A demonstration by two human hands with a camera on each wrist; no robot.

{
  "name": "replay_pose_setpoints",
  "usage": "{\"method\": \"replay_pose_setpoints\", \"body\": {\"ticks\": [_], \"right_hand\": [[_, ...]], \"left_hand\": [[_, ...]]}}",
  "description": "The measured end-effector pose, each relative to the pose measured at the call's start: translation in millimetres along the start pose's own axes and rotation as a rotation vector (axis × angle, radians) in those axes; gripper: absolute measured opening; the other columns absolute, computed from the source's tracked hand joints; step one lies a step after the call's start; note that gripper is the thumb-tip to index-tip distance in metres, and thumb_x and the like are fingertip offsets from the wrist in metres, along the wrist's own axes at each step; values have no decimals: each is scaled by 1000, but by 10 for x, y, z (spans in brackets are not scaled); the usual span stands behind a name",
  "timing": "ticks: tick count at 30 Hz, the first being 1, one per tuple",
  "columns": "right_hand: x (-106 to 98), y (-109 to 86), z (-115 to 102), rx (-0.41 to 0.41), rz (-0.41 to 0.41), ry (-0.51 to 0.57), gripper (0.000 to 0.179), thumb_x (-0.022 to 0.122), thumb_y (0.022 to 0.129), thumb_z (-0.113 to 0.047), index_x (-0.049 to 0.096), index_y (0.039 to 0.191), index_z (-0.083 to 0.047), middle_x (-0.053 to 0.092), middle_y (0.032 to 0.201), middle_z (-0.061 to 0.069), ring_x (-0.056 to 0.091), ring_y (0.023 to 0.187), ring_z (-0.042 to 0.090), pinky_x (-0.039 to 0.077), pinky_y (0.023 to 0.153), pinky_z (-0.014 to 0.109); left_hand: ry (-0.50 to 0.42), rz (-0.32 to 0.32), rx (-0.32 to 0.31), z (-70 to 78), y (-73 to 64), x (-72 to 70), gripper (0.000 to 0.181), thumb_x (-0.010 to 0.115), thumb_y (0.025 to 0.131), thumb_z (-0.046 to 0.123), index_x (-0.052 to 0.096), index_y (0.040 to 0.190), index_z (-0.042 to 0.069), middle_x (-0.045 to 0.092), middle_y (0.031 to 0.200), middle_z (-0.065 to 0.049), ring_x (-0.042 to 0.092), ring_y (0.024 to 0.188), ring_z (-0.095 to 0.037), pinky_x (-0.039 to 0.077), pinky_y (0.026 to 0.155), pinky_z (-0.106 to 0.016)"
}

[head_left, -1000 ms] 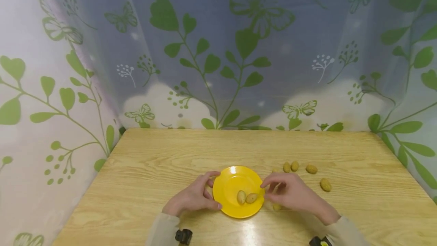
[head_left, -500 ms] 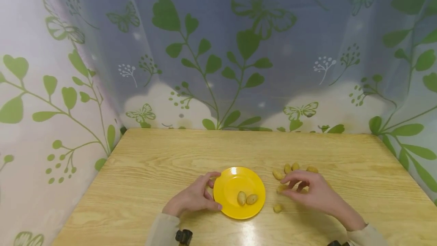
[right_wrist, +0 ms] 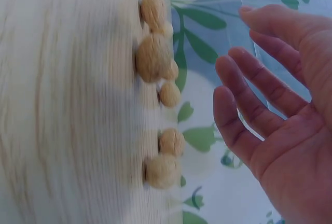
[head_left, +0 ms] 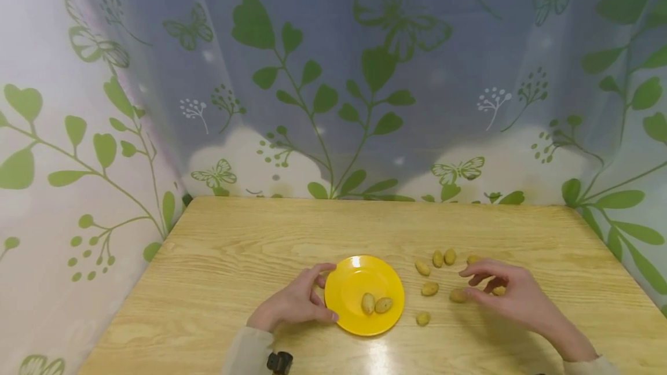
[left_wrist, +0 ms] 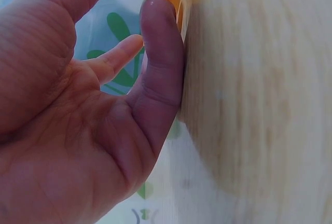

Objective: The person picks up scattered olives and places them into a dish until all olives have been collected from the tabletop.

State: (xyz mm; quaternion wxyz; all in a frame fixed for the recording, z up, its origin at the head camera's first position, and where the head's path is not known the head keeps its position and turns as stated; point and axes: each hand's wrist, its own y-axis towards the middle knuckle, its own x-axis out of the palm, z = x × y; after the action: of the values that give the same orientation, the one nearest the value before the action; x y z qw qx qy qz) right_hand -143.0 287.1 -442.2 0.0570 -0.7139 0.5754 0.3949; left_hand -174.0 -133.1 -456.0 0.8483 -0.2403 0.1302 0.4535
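Loosely curved and empty, the right hand (head_left: 521, 295) has a nut (head_left: 457, 296) beside its thumb, toward the left edge of the table (head_left: 234, 230), long axis roughly sideways.

Head cam: even, fairly bright lt; glare on plate (head_left: 351, 291) rim & surface (head_left: 250, 236); soft shadow nr R hand (head_left: 513, 291). Wrist cams: hazy, bluish, soft.

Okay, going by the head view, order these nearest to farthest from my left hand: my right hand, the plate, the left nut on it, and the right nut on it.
1. Plate: the left hand is at its left rim.
2. Left nut: on the plate.
3. Right nut: just beside it.
4. Right hand: past the plate's right side, by loose nuts.
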Motion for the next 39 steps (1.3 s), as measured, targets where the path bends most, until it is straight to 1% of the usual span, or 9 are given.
{"method": "replay_pose_setpoints", "body": {"ticks": [2,7,13,16,20,23,29,33,39], "right_hand": [[-40,-23,33,-2,25,-16,32,81,83,1,76,108,-18,72,108,-15,67,86,-3,56,65,23],[-126,-81,127,21,69,-39,32,81,81,3,75,108,-13,69,108,-22,68,86,-2,55,65,20],[-211,-154,233,66,91,-58,31,83,80,1,75,108,-11,68,107,-25,66,89,-5,54,65,18],[-251,-182,286,63,93,-65,32,84,80,2,75,109,-10,68,109,-24,64,93,-8,54,65,18],[-301,-215,344,111,67,-105,30,83,82,-4,75,110,-12,64,111,-28,59,98,-12,55,66,20],[-335,-229,388,169,38,-144,29,83,85,-12,74,112,-14,60,112,-32,57,100,-15,55,68,22],[-386,-235,495,212,16,-158,32,84,84,-17,74,115,-13,57,114,-37,52,103,-19,56,71,22],[-413,-232,564,234,-21,-136,35,83,86,-18,73,118,-11,59,114,-35,51,103,-19,57,72,21],[-440,-231,638,254,-88,-121,37,82,88,-18,72,121,-8,70,115,-20,58,100,-13,56,74,21]], "left_hand": [[1,-1,0,-4,-1,1,92,89,79,17,38,155,21,48,127,-13,64,85,-15,51,79,-29],[-1,-2,1,-13,1,-1,91,89,79,18,37,155,21,48,128,-13,64,85,-15,51,80,-29],[-8,-6,3,-9,6,-3,91,89,80,18,37,155,20,48,127,-13,65,84,-15,51,80,-28],[-5,-5,4,-15,10,-5,91,89,80,18,37,155,19,48,127,-13,65,84,-15,52,80,-28],[4,-3,6,-39,20,-11,91,89,79,20,38,155,20,48,126,-12,65,85,-15,51,80,-28],[6,-4,8,-57,30,-14,92,90,79,22,38,155,21,47,125,-12,65,85,-16,51,79,-28],[-1,-7,11,-65,39,-16,92,90,79,21,38,155,20,47,126,-12,65,85,-16,51,80,-28],[2,-4,-2,-65,36,-16,92,90,78,21,38,155,21,47,125,-12,65,85,-17,51,80,-29],[-5,-5,14,-51,23,-8,92,89,79,18,38,155,20,48,125,-13,65,84,-16,52,80,-28]]}}
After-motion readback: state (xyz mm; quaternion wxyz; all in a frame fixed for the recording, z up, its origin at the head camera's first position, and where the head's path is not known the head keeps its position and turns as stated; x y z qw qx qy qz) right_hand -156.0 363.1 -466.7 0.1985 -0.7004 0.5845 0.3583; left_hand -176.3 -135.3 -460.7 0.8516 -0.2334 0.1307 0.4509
